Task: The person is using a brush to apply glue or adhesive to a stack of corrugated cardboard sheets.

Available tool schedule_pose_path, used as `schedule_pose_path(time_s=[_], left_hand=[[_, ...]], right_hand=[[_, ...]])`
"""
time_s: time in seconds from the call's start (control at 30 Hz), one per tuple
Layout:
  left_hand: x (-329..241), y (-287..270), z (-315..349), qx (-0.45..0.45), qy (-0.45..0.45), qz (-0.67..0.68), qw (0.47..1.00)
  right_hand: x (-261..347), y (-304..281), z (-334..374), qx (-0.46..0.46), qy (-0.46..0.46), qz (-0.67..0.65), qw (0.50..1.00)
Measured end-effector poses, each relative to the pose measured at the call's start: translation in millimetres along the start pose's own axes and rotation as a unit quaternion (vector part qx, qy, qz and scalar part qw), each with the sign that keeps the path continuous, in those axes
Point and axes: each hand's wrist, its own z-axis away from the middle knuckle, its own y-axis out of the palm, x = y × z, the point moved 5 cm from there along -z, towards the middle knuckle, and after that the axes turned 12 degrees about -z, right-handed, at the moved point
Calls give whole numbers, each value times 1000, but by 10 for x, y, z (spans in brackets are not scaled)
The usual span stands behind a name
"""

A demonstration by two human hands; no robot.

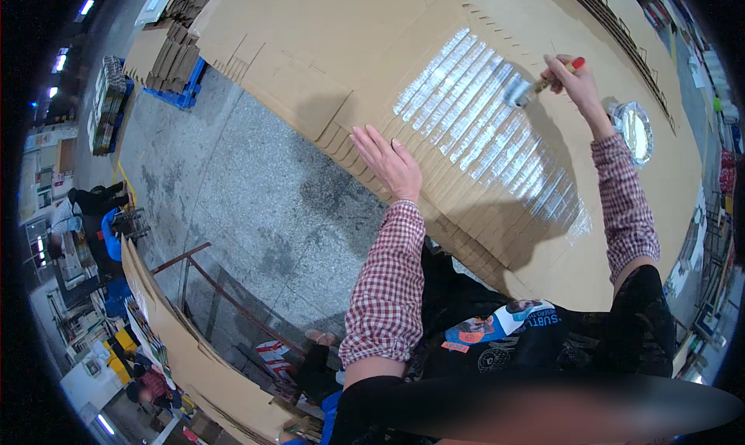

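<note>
A stack of brown cardboard sheets (326, 65) lies in front of me, its slotted edges fanned out in steps. Several of these edges carry shiny, whitish wet strips (458, 96). My right hand (573, 82) is closed around the wooden handle of a paintbrush (535, 90), whose red end sticks out past the fingers. Pale wet bristles rest on or just over the strips' upper right part. With fingers stretched out, my left hand (390, 164) is flat over the stack's left stepped edge; whether it touches is unclear. Beside my right wrist sits a foil-lined bowl (636, 135) with whitish contents.
Grey concrete floor (248, 166) lies left of the stack. Beyond it, more cardboard stands on a blue pallet (182, 88). A rusty metal frame (186, 259) and a long cardboard-topped surface (202, 360) are at lower left. Other people (155, 387) are farther left.
</note>
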Motion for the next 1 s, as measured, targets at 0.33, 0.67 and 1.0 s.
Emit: schedule_pose_path(time_s=[0.33,0.67,1.0], left_hand=[[1,31,11,7,3,-14,1000],[-21,-63,26,-21,2,1,1000],[-20,-96,-4,-8,1,5,1000]], right_hand=[[-117,-85,219,-33,6,-9,999],[153,-166,438,31,-143,-95,985],[101,-307,342,22,-11,-12,1000]])
